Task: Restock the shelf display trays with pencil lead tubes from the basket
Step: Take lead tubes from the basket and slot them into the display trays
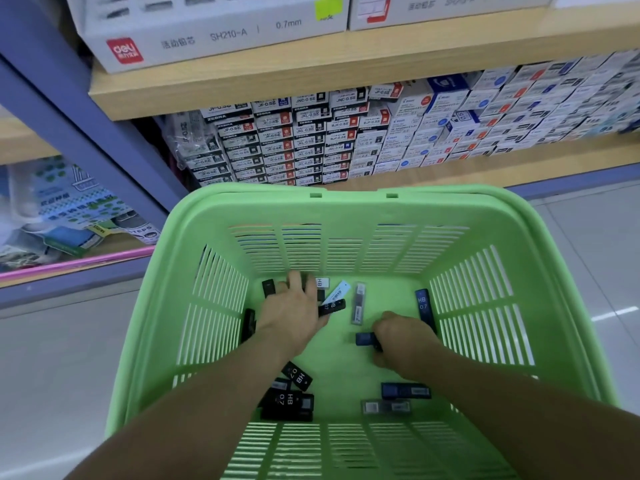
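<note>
Both hands work low in the green basket because the lead tubes lie loose on its floor. The right hand curls round a blue tube — collecting stock. The left hand touches a black tube — its grasp cannot be told.

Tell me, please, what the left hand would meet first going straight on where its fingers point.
The left hand would probably reach the basket's far wall first; depth is unclear, and a dark tube lies beside its fingertips.
</note>
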A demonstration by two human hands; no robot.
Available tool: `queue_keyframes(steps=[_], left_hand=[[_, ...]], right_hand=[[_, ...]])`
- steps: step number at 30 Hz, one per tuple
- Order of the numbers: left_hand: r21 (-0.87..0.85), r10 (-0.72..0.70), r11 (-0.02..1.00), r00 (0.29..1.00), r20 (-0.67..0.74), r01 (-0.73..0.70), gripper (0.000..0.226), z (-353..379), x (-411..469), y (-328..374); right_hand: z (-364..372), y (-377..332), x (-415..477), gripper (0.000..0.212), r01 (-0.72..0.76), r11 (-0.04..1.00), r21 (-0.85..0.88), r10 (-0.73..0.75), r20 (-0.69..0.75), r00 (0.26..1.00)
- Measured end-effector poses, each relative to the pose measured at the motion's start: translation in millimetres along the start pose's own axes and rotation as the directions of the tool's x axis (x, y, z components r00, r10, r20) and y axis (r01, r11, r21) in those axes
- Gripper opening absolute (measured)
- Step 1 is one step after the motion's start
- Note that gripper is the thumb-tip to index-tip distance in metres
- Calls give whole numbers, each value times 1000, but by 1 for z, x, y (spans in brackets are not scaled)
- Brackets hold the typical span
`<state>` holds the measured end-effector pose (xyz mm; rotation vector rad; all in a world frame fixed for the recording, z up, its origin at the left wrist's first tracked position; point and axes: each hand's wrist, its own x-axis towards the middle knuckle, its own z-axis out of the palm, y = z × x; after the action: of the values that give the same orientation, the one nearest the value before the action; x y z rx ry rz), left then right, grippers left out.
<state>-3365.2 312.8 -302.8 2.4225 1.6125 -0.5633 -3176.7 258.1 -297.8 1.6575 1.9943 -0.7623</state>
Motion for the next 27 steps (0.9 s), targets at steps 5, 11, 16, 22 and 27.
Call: queue_keyframes(steps=[5, 11, 16, 22, 27], left_hand=[[61, 50, 997, 999, -22, -48, 54, 7, 0, 6], [159, 172, 971, 984, 53, -178, 34, -5, -2, 5], [176, 135, 973, 985, 108, -152, 41, -12, 5, -1], [137, 131, 979, 981, 143, -151, 33, -15, 1, 2], [-490, -36, 862, 980, 195, 129, 11, -33, 18, -2]], right_hand=[[2, -2, 12, 20, -238, 836, 495, 337, -120, 934], [1, -33, 36, 31, -308, 667, 678, 501, -102, 859], [-4, -32, 40, 26, -352, 708, 612, 487, -62, 871], [-9, -25, 29, 14, -311, 832, 459, 387, -80, 919], [-20, -24, 24, 9, -283, 162, 945, 280, 231, 932]])
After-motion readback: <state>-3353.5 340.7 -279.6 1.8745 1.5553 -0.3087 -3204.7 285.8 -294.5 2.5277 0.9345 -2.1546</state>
